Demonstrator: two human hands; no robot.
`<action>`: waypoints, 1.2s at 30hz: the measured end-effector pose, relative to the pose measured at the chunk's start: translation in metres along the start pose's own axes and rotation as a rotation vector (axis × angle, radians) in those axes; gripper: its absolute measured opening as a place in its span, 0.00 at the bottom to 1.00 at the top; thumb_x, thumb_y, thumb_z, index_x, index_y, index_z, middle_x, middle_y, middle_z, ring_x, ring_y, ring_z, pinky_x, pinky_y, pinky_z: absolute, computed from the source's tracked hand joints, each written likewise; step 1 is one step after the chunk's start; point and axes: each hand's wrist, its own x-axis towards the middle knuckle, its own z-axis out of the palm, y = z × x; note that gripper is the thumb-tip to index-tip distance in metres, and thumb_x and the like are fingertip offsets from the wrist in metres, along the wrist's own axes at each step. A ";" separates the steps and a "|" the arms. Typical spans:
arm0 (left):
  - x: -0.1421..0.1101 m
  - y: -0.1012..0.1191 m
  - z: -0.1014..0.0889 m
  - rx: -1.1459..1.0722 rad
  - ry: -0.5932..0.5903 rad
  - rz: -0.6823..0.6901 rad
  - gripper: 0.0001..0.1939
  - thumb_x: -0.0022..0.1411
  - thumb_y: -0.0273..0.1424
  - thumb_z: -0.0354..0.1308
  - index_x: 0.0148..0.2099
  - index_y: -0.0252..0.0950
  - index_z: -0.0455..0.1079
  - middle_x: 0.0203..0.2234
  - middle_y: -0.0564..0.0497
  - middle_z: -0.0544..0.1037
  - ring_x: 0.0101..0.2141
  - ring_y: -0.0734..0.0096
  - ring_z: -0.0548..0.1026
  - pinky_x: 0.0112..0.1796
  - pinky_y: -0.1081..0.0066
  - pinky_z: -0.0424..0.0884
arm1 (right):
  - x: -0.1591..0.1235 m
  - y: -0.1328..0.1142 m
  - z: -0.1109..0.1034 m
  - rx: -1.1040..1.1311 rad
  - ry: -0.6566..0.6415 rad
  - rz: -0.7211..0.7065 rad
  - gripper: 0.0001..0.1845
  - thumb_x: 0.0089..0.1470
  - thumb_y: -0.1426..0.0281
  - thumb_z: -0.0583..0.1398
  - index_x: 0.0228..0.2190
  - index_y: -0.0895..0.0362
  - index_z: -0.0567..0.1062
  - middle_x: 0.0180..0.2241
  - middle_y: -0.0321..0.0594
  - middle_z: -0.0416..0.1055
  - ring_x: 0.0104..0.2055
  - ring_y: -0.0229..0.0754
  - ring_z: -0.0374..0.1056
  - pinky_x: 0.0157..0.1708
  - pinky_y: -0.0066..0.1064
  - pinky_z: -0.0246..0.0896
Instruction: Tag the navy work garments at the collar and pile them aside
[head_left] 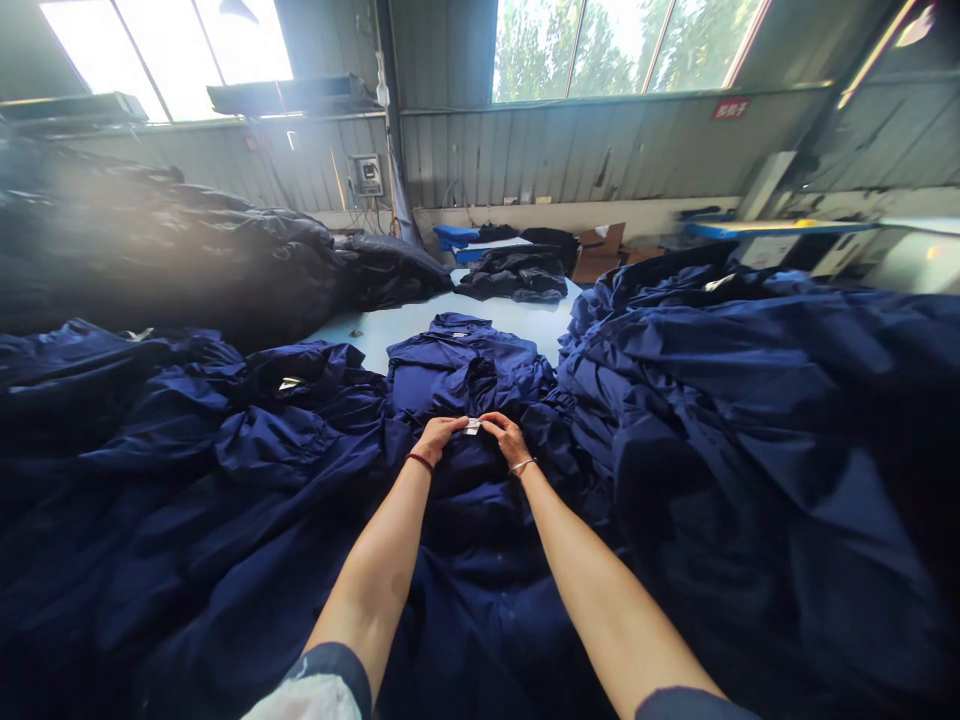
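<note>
Both arms reach forward over a dark blue garment (439,375) that lies in front of me on the table. Between my hands is a small white label (472,426) at the garment's neck area. My left hand (439,438) pinches the label's left side with thumb and fingertips. From the other side my right hand (506,438) pinches its right edge. The print on the label is too small to read. More blue fabric lies beneath both wrists.
Heaped blue garments rise at right (720,400) and at left (172,430). Behind the left heap is a large pile of black garments (187,250). A pale tabletop (397,325) shows beyond, with folded black clothes (517,272) and a cardboard box (600,250) farther back.
</note>
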 end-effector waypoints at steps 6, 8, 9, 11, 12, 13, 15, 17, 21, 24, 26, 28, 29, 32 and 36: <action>-0.001 -0.005 -0.002 0.024 -0.047 0.066 0.21 0.33 0.39 0.74 0.30 0.31 0.78 0.26 0.47 0.79 0.28 0.71 0.72 0.36 0.69 0.66 | 0.001 0.001 0.002 -0.079 0.010 -0.015 0.22 0.45 0.49 0.60 0.30 0.55 0.76 0.33 0.39 0.75 0.38 0.43 0.68 0.41 0.33 0.61; -0.002 -0.007 -0.004 0.021 -0.040 0.081 0.22 0.32 0.39 0.74 0.31 0.31 0.78 0.26 0.47 0.79 0.29 0.71 0.72 0.36 0.70 0.65 | 0.000 0.000 0.003 -0.125 0.028 -0.055 0.22 0.42 0.49 0.62 0.30 0.55 0.77 0.34 0.39 0.75 0.39 0.43 0.68 0.43 0.33 0.61; -0.002 -0.007 -0.004 0.018 -0.042 0.086 0.23 0.32 0.39 0.74 0.31 0.31 0.78 0.26 0.47 0.79 0.29 0.72 0.72 0.36 0.70 0.65 | -0.001 -0.001 0.003 -0.146 0.032 -0.073 0.22 0.41 0.50 0.63 0.29 0.55 0.77 0.34 0.39 0.75 0.39 0.43 0.68 0.43 0.33 0.60; -0.003 -0.008 -0.005 0.016 -0.055 0.092 0.22 0.33 0.39 0.74 0.31 0.31 0.78 0.27 0.47 0.79 0.30 0.72 0.72 0.36 0.70 0.65 | -0.002 -0.001 0.003 -0.173 0.036 -0.098 0.21 0.41 0.50 0.63 0.28 0.55 0.77 0.33 0.40 0.75 0.39 0.43 0.67 0.44 0.34 0.60; -0.003 -0.008 -0.005 0.020 -0.061 0.095 0.22 0.34 0.39 0.74 0.32 0.31 0.78 0.27 0.47 0.79 0.30 0.71 0.73 0.37 0.70 0.65 | -0.002 -0.001 0.003 -0.179 0.037 -0.107 0.21 0.41 0.50 0.63 0.28 0.55 0.77 0.33 0.40 0.74 0.39 0.43 0.67 0.44 0.34 0.60; -0.004 -0.008 -0.005 0.026 -0.070 0.096 0.22 0.35 0.39 0.74 0.32 0.31 0.78 0.27 0.47 0.79 0.30 0.71 0.73 0.37 0.70 0.65 | -0.002 -0.001 0.003 -0.181 0.038 -0.114 0.21 0.41 0.50 0.63 0.28 0.55 0.76 0.33 0.39 0.74 0.38 0.43 0.67 0.44 0.35 0.60; -0.005 -0.007 -0.006 0.038 -0.095 0.095 0.22 0.36 0.40 0.74 0.33 0.31 0.78 0.27 0.47 0.79 0.31 0.71 0.73 0.38 0.69 0.65 | -0.001 0.000 0.003 -0.180 0.043 -0.120 0.22 0.41 0.49 0.63 0.27 0.56 0.76 0.32 0.40 0.74 0.38 0.43 0.67 0.45 0.35 0.60; -0.007 -0.006 -0.008 0.041 -0.132 0.094 0.24 0.35 0.41 0.74 0.33 0.31 0.78 0.28 0.46 0.80 0.31 0.71 0.73 0.39 0.69 0.65 | 0.000 0.002 0.003 -0.186 0.047 -0.123 0.23 0.41 0.48 0.62 0.27 0.56 0.76 0.32 0.40 0.74 0.38 0.43 0.67 0.45 0.35 0.60; -0.009 -0.004 -0.009 0.043 -0.178 0.096 0.27 0.33 0.43 0.74 0.34 0.31 0.78 0.31 0.46 0.80 0.32 0.71 0.73 0.39 0.70 0.65 | 0.002 0.005 0.003 -0.212 0.051 -0.135 0.23 0.42 0.48 0.61 0.27 0.55 0.75 0.32 0.40 0.74 0.38 0.43 0.68 0.44 0.35 0.61; -0.011 -0.004 -0.009 0.057 -0.173 0.106 0.27 0.33 0.44 0.74 0.34 0.31 0.78 0.30 0.46 0.80 0.32 0.71 0.72 0.39 0.70 0.65 | 0.002 0.007 0.004 -0.215 0.063 -0.145 0.22 0.43 0.48 0.60 0.27 0.55 0.75 0.31 0.40 0.74 0.37 0.44 0.68 0.44 0.36 0.61; -0.012 -0.004 -0.007 0.063 -0.162 0.112 0.27 0.33 0.45 0.73 0.34 0.31 0.78 0.30 0.47 0.80 0.32 0.71 0.72 0.38 0.71 0.64 | 0.003 0.008 0.004 -0.219 0.071 -0.146 0.23 0.43 0.48 0.59 0.27 0.55 0.75 0.31 0.40 0.74 0.37 0.44 0.68 0.44 0.36 0.61; -0.013 -0.004 -0.006 0.077 -0.146 0.117 0.27 0.34 0.45 0.73 0.34 0.31 0.78 0.29 0.47 0.80 0.31 0.71 0.71 0.37 0.71 0.64 | 0.003 0.009 0.005 -0.230 0.075 -0.141 0.23 0.44 0.47 0.58 0.27 0.55 0.75 0.31 0.40 0.74 0.37 0.44 0.68 0.44 0.35 0.61; -0.014 -0.005 -0.006 0.089 -0.140 0.118 0.26 0.34 0.45 0.73 0.34 0.31 0.78 0.29 0.47 0.79 0.30 0.72 0.71 0.36 0.71 0.64 | 0.003 0.009 0.005 -0.237 0.079 -0.139 0.23 0.45 0.47 0.58 0.26 0.55 0.75 0.31 0.40 0.74 0.36 0.44 0.68 0.43 0.35 0.61; -0.016 -0.004 -0.006 0.120 -0.140 0.116 0.26 0.34 0.45 0.73 0.33 0.32 0.78 0.27 0.48 0.79 0.29 0.72 0.70 0.35 0.71 0.63 | 0.003 0.010 0.005 -0.259 0.086 -0.142 0.24 0.46 0.46 0.57 0.26 0.55 0.74 0.30 0.40 0.74 0.36 0.44 0.68 0.42 0.35 0.61; -0.017 -0.003 -0.007 0.133 -0.160 0.124 0.26 0.33 0.45 0.73 0.32 0.32 0.78 0.26 0.50 0.78 0.28 0.74 0.69 0.34 0.72 0.62 | 0.004 0.009 0.005 -0.283 0.094 -0.153 0.25 0.46 0.46 0.55 0.25 0.54 0.74 0.30 0.41 0.75 0.36 0.44 0.68 0.42 0.35 0.61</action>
